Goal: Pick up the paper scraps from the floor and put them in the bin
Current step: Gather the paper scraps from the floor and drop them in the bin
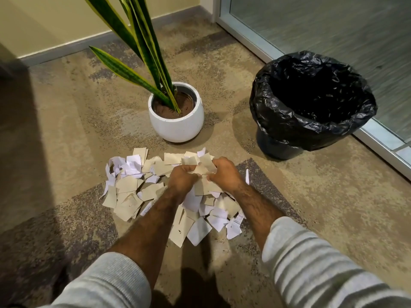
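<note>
Grey sleeves (311, 263) at frame bottom; left hand (181, 177) and right hand (223, 172) at centre, fingers closed on one bunch of paper scraps (129, 196). Squeeze firmly before lifting. Carry low toward bin (311, 103), upper right, avoiding potted plant (176, 121).

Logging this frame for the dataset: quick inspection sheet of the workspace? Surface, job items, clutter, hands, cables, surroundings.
Surface: mottled tan and grey carpet, no spills seen.
Job's things: paper scraps, beige and white, piled on the floor; bin with black liner to the right, open, inside too dark to tell contents.
Clutter: potted plant in a white pot behind the pile.
Grippers: left hand and right hand both closed on a bunch of scraps at the pile's top.
Cables: nothing seen.
Surroundings: cream wall with grey skirting behind, glass door frame at right.
</note>
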Available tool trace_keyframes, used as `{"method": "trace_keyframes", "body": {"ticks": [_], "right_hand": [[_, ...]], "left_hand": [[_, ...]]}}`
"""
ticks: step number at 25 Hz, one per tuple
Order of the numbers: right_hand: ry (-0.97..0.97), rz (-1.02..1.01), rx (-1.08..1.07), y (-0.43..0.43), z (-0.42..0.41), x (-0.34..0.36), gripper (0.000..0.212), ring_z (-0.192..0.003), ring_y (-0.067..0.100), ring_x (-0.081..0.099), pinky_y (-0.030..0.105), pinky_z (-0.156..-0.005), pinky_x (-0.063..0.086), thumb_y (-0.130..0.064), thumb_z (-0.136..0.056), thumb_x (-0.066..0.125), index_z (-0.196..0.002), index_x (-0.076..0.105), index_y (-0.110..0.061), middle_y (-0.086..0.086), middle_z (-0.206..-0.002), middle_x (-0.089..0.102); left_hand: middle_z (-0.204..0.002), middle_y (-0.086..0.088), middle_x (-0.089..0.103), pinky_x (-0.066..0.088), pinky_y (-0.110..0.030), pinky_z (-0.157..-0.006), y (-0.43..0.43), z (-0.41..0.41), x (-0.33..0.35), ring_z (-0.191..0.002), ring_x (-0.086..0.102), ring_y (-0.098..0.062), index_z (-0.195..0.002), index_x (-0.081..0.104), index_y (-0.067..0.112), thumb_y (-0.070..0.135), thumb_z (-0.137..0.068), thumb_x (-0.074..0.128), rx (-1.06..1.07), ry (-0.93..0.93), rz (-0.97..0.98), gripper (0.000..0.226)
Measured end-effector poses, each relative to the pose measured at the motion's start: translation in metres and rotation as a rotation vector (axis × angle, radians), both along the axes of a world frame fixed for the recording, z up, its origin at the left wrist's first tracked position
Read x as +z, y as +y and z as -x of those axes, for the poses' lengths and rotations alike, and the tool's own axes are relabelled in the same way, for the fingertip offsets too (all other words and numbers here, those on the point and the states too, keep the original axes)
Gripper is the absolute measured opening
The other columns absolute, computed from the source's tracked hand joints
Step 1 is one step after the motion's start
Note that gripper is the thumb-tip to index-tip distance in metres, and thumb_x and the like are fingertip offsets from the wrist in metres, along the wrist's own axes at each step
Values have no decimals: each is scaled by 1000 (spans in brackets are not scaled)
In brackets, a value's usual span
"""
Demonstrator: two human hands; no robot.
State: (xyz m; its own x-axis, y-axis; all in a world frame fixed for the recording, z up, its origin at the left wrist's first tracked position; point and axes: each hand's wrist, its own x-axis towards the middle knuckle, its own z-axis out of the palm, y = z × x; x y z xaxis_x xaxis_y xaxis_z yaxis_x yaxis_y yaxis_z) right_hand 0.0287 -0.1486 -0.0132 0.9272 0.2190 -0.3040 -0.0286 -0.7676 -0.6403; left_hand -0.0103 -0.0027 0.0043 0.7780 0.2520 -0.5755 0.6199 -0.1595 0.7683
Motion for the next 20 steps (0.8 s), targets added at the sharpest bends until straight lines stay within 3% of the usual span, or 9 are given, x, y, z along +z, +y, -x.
{"method": "trace_keyframes", "body": {"ticks": [2,4,8,10,13,15,17,20], "right_hand": [[-30,-30,-25,1,-5,12,13,-79,25,64,36,-67,54,-10,-76,80,-86,74,-4,11,-88,70],[-28,-80,-64,1,-10,25,11,-74,20,63,37,-65,55,-9,-77,79,-84,75,-3,12,-86,73],[-16,-232,-175,-2,-20,54,28,-87,20,71,35,-76,60,-5,-78,78,-106,76,-8,5,-97,76],[-28,-273,-200,-5,-26,71,30,-89,21,72,37,-78,61,-4,-80,76,-109,76,-8,6,-101,77],[-63,-298,-229,-11,-33,101,30,-81,15,71,22,-65,56,-7,-79,79,-108,76,-10,2,-97,76],[-108,-275,-224,-15,-36,126,29,-71,7,66,10,-53,46,-8,-78,81,-107,76,-10,-2,-91,74],[-145,-243,-221,-20,-40,151,28,-73,12,68,17,-55,49,-9,-77,82,-104,77,-10,0,-91,75],[-196,-233,-266,-34,-43,186,19,-74,16,69,28,-59,55,-5,-74,82,-92,78,-11,0,-82,73]], "left_hand": [[-104,-11,78,59,-44,-93,-2,-3,11,-101,73,-29,-109,78,10,5,-85,72,-19,-41,-18,25],[-104,-8,78,59,-42,-92,-5,-9,23,-100,73,-27,-109,78,12,7,-84,73,-26,-90,-61,26],[-105,-5,78,59,-35,-82,-11,-27,54,-85,70,-17,-110,78,14,6,-83,74,0,-172,-151,28],[-109,-5,77,58,-35,-85,-15,-36,70,-86,68,-19,-114,77,13,8,-85,75,22,-178,-193,30],[-114,-10,75,58,-45,-95,-19,-49,97,-102,71,-30,-119,75,11,8,-86,76,33,-174,-166,33],[-114,-12,75,59,-43,-92,-20,-54,118,-104,71,-33,-121,73,11,8,-86,75,33,-177,-128,35],[-108,-10,75,60,-38,-84,-24,-57,140,-99,73,-31,-120,73,10,6,-87,75,14,-207,-112,34],[-102,-9,74,60,-39,-92,-44,-65,168,-97,72,-25,-117,73,7,-1,-85,74,14,-299,-72,33]]}}
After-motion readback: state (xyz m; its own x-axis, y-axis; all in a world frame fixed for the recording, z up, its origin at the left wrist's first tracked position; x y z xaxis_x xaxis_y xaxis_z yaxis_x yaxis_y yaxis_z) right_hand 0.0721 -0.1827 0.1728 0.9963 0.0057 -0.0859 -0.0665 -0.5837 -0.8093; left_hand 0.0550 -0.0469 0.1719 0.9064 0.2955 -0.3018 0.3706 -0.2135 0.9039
